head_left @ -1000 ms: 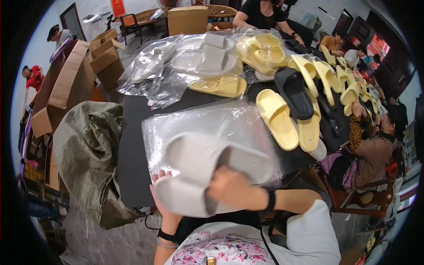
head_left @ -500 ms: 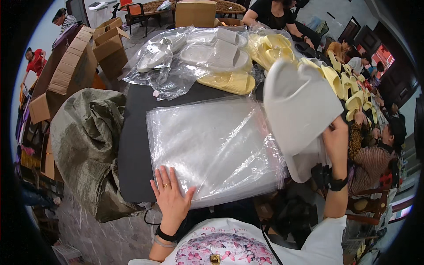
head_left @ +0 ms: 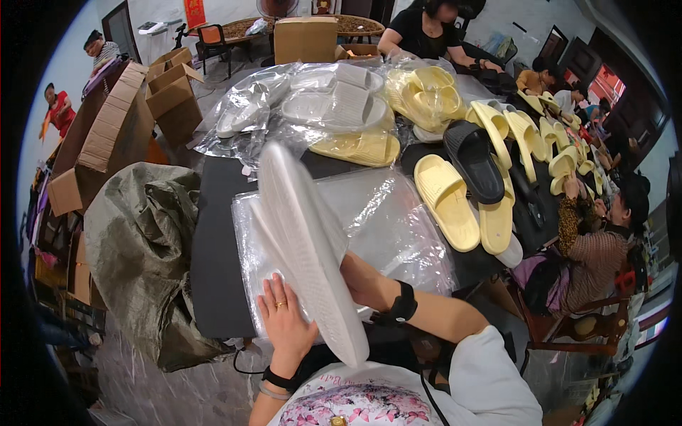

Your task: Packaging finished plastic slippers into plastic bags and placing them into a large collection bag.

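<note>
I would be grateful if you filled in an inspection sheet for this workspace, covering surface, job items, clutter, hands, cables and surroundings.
Surface: black table, largely covered.
Job items: pale grey slippers, raised and tilted over clear plastic bags lying flat.
Clutter: bagged slippers across the far side; loose yellow slippers and a black slipper at right.
Hands: left hand at the bags' near left corner, fingers spread; right hand holding the grey slippers, partly hidden by them.
Cables: thin dark cord looping below the near edge; its ends are unclear.
Surroundings: greenish sack and cardboard boxes at left; co-workers at right and beyond.
</note>
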### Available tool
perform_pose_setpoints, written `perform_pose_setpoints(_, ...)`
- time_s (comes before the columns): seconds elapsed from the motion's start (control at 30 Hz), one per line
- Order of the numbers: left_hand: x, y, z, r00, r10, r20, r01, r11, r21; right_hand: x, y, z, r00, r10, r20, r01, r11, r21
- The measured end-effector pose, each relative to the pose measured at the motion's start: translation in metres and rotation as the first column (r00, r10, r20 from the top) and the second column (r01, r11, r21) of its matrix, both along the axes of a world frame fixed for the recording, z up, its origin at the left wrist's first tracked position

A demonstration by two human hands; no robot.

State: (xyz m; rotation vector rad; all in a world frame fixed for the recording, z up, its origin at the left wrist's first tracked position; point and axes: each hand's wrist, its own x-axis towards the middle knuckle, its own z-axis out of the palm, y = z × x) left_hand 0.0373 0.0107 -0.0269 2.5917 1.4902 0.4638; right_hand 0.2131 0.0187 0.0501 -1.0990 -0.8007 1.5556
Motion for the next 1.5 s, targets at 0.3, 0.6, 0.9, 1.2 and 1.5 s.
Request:
perform_pose_setpoints(0.3,-0.004,0.000,0.004,0.996,0.000,0.095,0.005,0.999,-0.049,0.130,-0.084,-0.012,0.933,-0.357,-0.041,0.360,0.927,0.109)
perform_pose_setpoints(0.6,-0.009,0.001,0.002,0.997,-0.009,0.078,0.011,1.000,-0.028,0.092,-0.032,0.014,0.927,-0.376,0.017,0.355,0.887,0.295)
perform_pose_setpoints(0.9,0.001,-0.003,0.006,0.999,0.006,0.053,-0.003,0.999,-0.047,0.041,0.057,-0.016,0.952,0.054,-0.302,-0.097,0.987,-0.129)
perform_pose_setpoints(1.2,0.001,-0.003,0.009,0.999,0.016,0.037,-0.013,0.997,-0.076,0.135,-0.033,0.034,0.675,-0.428,0.600,0.380,0.900,0.215)
perform_pose_setpoints(1.5,0.004,-0.005,0.014,0.998,-0.057,-0.025,0.056,0.997,-0.047,0.344,-0.005,0.183,-0.521,-0.624,0.583,0.301,0.505,0.809)
